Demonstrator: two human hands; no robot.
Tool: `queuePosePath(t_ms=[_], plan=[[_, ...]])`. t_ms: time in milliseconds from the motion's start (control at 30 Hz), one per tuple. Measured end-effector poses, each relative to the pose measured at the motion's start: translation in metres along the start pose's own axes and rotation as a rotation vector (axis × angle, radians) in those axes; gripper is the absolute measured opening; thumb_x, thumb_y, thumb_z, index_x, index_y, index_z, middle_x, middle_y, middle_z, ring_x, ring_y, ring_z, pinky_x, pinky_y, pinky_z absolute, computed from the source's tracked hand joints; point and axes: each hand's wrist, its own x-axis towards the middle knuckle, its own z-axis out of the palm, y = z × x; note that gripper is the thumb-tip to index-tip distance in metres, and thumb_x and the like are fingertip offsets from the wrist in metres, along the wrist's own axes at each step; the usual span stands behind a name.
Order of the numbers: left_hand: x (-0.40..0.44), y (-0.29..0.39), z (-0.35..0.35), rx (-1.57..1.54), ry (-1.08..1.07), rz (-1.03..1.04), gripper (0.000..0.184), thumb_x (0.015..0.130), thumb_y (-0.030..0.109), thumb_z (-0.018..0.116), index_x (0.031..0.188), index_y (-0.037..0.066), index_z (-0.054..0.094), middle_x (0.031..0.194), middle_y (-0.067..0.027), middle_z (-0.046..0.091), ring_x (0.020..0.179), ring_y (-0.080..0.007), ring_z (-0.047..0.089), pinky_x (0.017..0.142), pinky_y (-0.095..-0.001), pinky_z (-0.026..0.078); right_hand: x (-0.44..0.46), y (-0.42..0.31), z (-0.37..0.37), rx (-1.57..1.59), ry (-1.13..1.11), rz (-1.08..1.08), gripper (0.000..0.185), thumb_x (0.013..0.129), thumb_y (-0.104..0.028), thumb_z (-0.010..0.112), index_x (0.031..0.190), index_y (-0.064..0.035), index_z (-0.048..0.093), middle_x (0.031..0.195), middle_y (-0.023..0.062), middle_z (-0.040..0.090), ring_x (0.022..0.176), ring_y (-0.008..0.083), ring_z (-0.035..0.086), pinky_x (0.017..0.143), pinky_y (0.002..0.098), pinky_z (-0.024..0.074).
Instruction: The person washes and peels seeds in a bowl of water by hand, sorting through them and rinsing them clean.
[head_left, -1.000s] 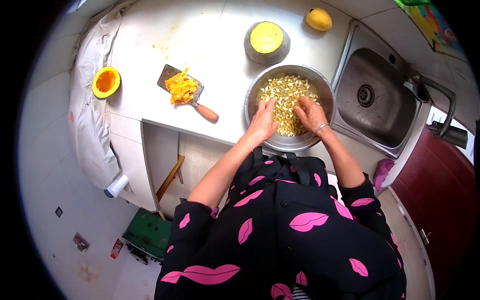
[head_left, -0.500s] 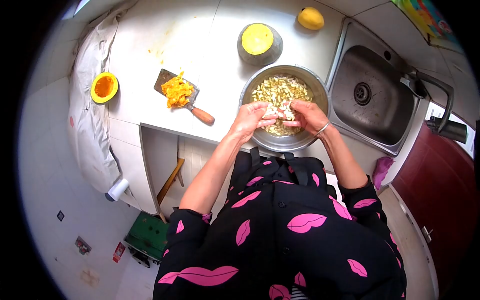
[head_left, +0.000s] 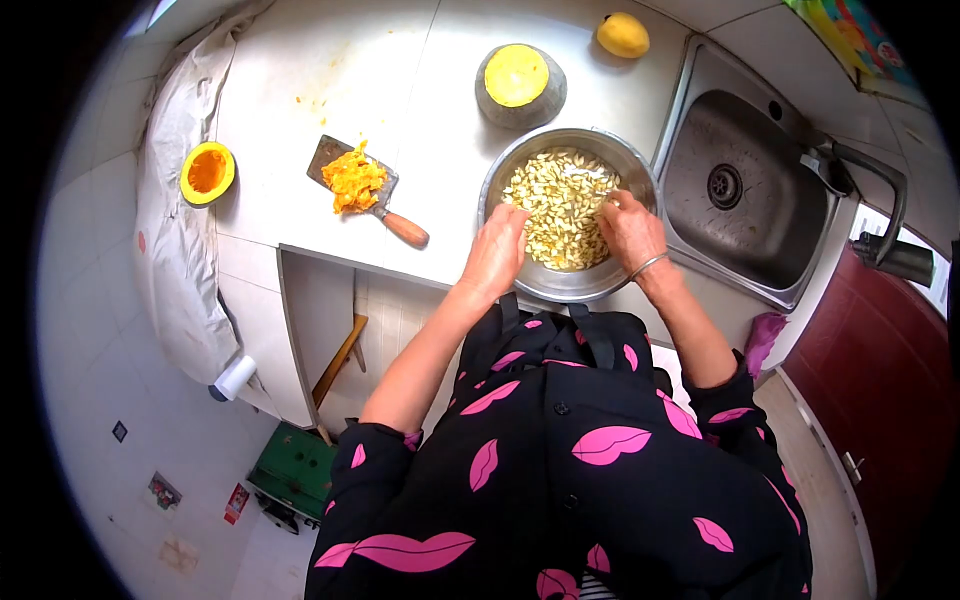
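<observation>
Pale seeds [head_left: 565, 205] float in liquid inside a metal bowl [head_left: 572, 285] on the counter. At the bowl's left side, my left hand [head_left: 496, 248] has its fingers curled together over the rim. My right hand [head_left: 632, 232] is at the bowl's right side, its fingers pressed together near the seeds. What either hand holds, if anything, is hidden. Behind the bowl stands a grey-green squash piece [head_left: 520, 88] with a yellow cut face. To the left, orange pulp [head_left: 355, 181] lies on the blade of a scraper [head_left: 403, 228] with a wooden handle.
A hollowed yellow squash end [head_left: 208, 174] is at the counter's left, beside a pale cloth [head_left: 180, 250]. A yellow fruit [head_left: 622, 36] lies at the back. The steel sink [head_left: 745, 180] with its tap [head_left: 885, 175] adjoins the bowl on the right.
My hands dipped among the seeds, came together above them with a clump of seeds, and are now apart at opposite sides of the bowl. The view has shifted slightly.
</observation>
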Motion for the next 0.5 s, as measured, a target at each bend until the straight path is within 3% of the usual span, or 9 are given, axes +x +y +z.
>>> queuePosePath(t_ms=[133,167,267,300,400,433,467,500], plan=[[-0.007,-0.008,0.026,0.083,-0.11,-0.039,0.033,0.078,0.002,0.062,0.111,0.002,0.058,0.103,-0.0231,0.056,0.095,-0.0426,0.057,0.082,-0.047,0.048,-0.006,-0.002,0.021,-0.026,-0.168,0.114,0.02,0.083,-0.024,0.062,0.085,-0.0035,0.063,0.093,0.0207,0.065,0.082,0.0388,0.065,0.073,0.0471,0.0529],[-0.008,-0.007,0.033,0.086,-0.135,-0.036,0.034,0.078,0.003,0.063,0.112,0.003,0.058,0.102,-0.0229,0.056,0.094,-0.0424,0.058,0.082,-0.0472,0.048,-0.009,-0.001,0.031,0.071,-0.142,0.092,0.025,0.082,-0.027,0.063,0.091,-0.0028,0.065,0.086,0.0213,0.066,0.078,0.0395,0.065,0.071,0.0466,0.0522],[-0.007,0.0,0.05,0.019,-0.146,-0.065,0.036,0.077,0.006,0.066,0.112,0.005,0.059,0.102,-0.0229,0.056,0.094,-0.0422,0.057,0.082,-0.0483,0.048,-0.006,0.004,0.061,0.406,-0.197,0.108,0.027,0.083,-0.026,0.063,0.096,-0.0037,0.067,0.084,0.022,0.066,0.073,0.0384,0.065,0.069,0.0456,0.051],[-0.004,-0.007,0.062,0.002,-0.08,-0.023,0.03,0.076,0.006,0.067,0.106,0.004,0.064,0.096,-0.0225,0.061,0.09,-0.0423,0.06,0.079,-0.0447,0.05,-0.003,0.005,0.07,0.504,-0.238,0.128,0.024,0.085,-0.022,0.062,0.099,-0.0028,0.067,0.078,0.0156,0.068,0.068,0.0272,0.066,0.066,0.0394,0.0505],[0.004,-0.007,0.06,-0.214,0.046,-0.074,0.019,0.077,0.005,0.068,0.096,0.001,0.069,0.087,-0.0208,0.067,0.083,-0.0361,0.066,0.072,-0.038,0.053,0.0,-0.003,0.082,1.089,-0.337,0.32,0.019,0.089,-0.019,0.062,0.095,-0.0014,0.067,0.077,0.0061,0.067,0.066,0.0133,0.062,0.058,0.0302,0.0503],[0.008,-0.003,0.052,-0.396,-0.061,-0.404,0.011,0.079,0.006,0.069,0.088,-0.001,0.071,0.079,-0.0154,0.07,0.078,-0.0255,0.07,0.063,-0.0298,0.054,0.0,-0.002,0.079,1.195,-0.414,0.41,0.018,0.092,-0.017,0.06,0.098,-0.0012,0.067,0.085,0.0017,0.066,0.071,0.0075,0.062,0.058,0.023,0.0533],[0.011,-0.023,0.059,-0.568,-0.112,-0.452,0.014,0.083,0.007,0.069,0.091,-0.005,0.069,0.087,-0.0138,0.07,0.08,-0.0204,0.07,0.064,-0.0283,0.057,0.001,-0.003,0.071,1.304,-0.418,0.438,0.018,0.093,-0.017,0.059,0.099,-0.0015,0.066,0.088,0.0023,0.066,0.073,0.0083,0.062,0.06,0.0233,0.0551],[0.012,-0.023,0.05,-0.832,-0.139,-0.503,0.017,0.086,0.007,0.066,0.095,-0.007,0.067,0.093,-0.0156,0.068,0.082,-0.0228,0.069,0.068,-0.0302,0.059,0.001,-0.002,0.063,1.414,-0.421,0.467,0.019,0.093,-0.017,0.058,0.101,-0.0018,0.066,0.092,0.0029,0.066,0.075,0.009,0.063,0.062,0.0236,0.0569]])
